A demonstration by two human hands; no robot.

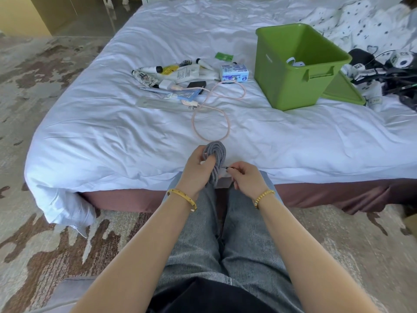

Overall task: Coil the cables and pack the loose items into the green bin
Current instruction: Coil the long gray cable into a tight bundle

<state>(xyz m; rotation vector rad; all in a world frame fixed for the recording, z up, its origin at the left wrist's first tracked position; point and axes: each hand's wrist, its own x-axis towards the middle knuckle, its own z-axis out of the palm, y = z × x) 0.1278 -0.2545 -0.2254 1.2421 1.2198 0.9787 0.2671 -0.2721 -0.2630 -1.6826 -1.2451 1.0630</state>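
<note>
Between the two hands, a coiled grey cable (pixel 215 159) is held: the left hand (pixel 198 168) has its fingers curled through the loops, while the right hand (pixel 246 177) pinches the cable's plug end. Beyond them, a pink cable (pixel 212 114) lies loose on the white bed (pixel 112 123). Farther right, the green bin (pixel 291 86) holds small white items.

Grey braided cable (pixel 216 157) — coiled, wound round left hand (pixel 195 170). Pink cable (pixel 211 116) lies loose just beyond. Green bin (pixel 293 71) — upright, far right.
</note>
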